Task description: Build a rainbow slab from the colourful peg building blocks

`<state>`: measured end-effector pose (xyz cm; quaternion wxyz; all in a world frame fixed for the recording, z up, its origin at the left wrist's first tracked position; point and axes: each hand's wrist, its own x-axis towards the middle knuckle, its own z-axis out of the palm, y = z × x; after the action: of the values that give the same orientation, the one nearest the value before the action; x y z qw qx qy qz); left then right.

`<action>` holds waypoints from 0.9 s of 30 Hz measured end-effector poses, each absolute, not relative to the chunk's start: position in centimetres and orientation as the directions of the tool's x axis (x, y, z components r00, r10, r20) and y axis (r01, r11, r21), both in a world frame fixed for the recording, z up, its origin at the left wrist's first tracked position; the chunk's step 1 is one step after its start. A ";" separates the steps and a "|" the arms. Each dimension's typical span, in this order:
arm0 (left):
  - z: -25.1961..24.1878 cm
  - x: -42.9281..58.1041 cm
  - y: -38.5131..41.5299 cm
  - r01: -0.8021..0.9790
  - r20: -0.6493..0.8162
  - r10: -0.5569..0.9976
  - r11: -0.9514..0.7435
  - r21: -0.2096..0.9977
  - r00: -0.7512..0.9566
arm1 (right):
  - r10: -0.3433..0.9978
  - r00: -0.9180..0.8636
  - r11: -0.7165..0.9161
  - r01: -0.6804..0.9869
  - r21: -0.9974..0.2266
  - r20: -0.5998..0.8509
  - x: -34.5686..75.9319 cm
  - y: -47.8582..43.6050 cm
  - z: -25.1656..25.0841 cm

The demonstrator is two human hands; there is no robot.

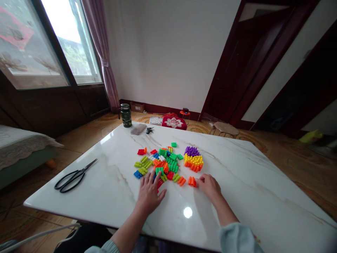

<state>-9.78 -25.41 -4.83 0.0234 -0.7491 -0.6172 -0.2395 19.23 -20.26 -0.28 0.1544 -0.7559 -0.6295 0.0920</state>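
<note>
A loose pile of bullet-shaped plastic building blocks (172,163) in green, orange, red, blue, white and lime lies mid-table. My left hand (149,193) rests at the pile's near edge, fingers spread, touching red and blue blocks partly hidden under it. To the right, my right hand (210,185) has its fingertips pinched at the side of an orange block (192,181), which stands on the table. Behind that hand sits a tight group of blocks in rows: purple blocks (192,151) at the back, yellow blocks (193,160) in the middle, orange blocks (193,166) in front.
Black-handled scissors (75,177) lie on the left of the white marbled table (113,196). At its far edge are a dark green bottle (126,115), a blurred-out item (138,129) and keys (150,130). A stool (225,128) stands beyond the table.
</note>
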 end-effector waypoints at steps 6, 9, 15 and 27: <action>-4.8 -9.8 -25.4 0.938 0.388 0.913 -0.235 0.255 0.124 | 0.992 0.105 -0.122 0.958 -0.260 -0.076 16.6 -19.9 0.5; -4.6 -9.7 -25.5 0.939 0.383 0.915 -0.234 0.251 0.126 | 0.989 0.083 -0.112 0.961 -0.253 -0.123 15.4 -19.4 0.4; -4.8 -9.8 -25.5 0.939 0.391 0.912 -0.235 0.250 0.125 | 0.982 0.058 0.025 0.903 -0.430 0.178 14.8 -18.7 -1.9; -5.1 -9.8 -25.3 0.940 0.416 0.901 -0.240 0.241 0.123 | 0.834 0.142 0.267 0.742 -0.615 0.534 14.9 -17.1 -6.2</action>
<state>-9.81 -25.33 -5.10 0.0401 -0.7483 -0.6153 -0.2447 14.87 -17.12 -6.24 0.4550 -0.6031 -0.6532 0.0504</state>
